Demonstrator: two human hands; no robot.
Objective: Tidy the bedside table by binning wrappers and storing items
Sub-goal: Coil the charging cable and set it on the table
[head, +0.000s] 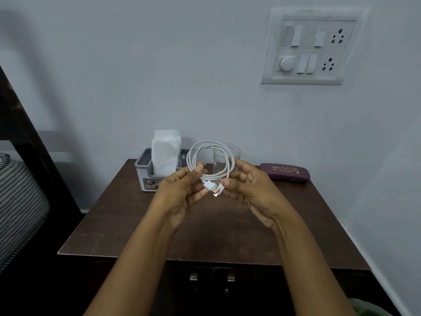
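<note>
A white USB cable (206,151) is wound into a loop and held up above the dark wooden bedside table (141,224). My left hand (182,190) pinches the left side of the loop between thumb and fingers. My right hand (248,185) grips the right side, close to the two plugs (214,189) that hang at the bottom of the loop. A grey organiser box (145,172) with white tissues (165,153) standing in it sits at the table's back left. A maroon spectacle case (284,172) lies at the back right.
A clear drinking glass (227,156) stands behind the cable loop. Two cabinet doors with metal handles (193,278) are below the tabletop. A striped mattress (18,206) and a dark bed frame are on the left. A switchboard (312,46) is on the wall.
</note>
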